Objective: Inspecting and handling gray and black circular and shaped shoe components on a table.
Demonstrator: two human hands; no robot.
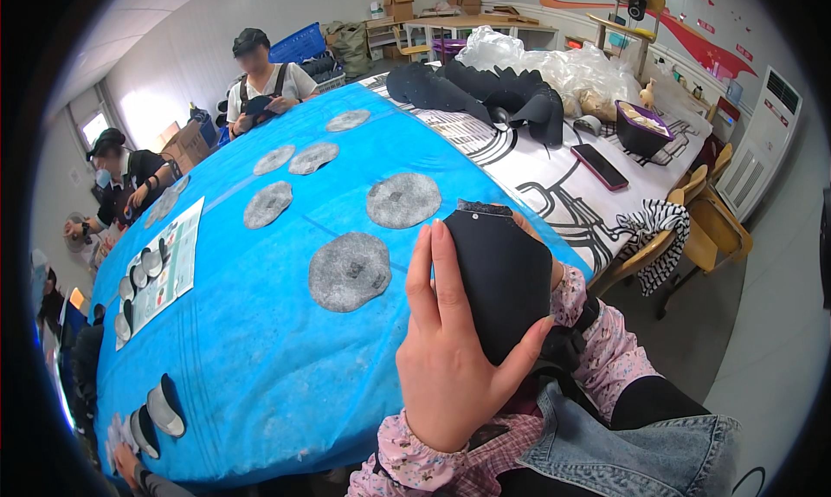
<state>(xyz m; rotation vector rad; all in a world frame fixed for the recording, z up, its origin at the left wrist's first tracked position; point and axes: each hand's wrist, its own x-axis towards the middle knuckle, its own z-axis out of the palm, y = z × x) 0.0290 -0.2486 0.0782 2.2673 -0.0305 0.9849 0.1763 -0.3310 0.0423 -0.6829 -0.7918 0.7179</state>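
A smooth black curved piece (500,276), shaped like a pad or cup, is held up over the table's near right edge. Its top has a fuzzy grey-black strip and a small white dot. My left hand (459,341) lies along the piece's left side, two fingers stretched upward and the thumb across its lower right. Behind the right side is my right hand (537,233), gripping the piece; its fingers are mostly hidden. Closest to the hands on the blue table cover (260,324) lies a round grey felt-like disc (350,272), with another grey disc (403,200) beyond it.
Several more grey discs (268,204) lie farther off. Curved black-and-grey pieces (164,406) and a printed sheet (177,267) are at left. Black pieces (493,94), a phone (599,166), plastic bags (554,68) and a dark bin (642,126) stand right. Co-workers (264,86) sit across.
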